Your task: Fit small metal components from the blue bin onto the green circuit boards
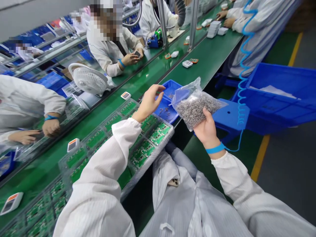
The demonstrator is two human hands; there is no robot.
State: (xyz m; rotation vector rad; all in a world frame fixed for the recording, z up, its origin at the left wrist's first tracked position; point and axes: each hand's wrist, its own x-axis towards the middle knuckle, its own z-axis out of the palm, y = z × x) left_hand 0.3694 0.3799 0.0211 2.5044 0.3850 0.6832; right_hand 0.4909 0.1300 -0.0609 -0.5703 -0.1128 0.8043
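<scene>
Okay: right hand [206,130] clamped on clear bag of small metal parts [197,110] at blue tray [168,86]'s right edge; left hand [148,102] open over its left edge (few loose parts [164,111] inside).

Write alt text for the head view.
A person's right hand holds up a clear plastic bag of small metal parts, while the left hand hovers over a blue tray of loose parts, beside trays of green circuit boards on a green workbench.
</scene>
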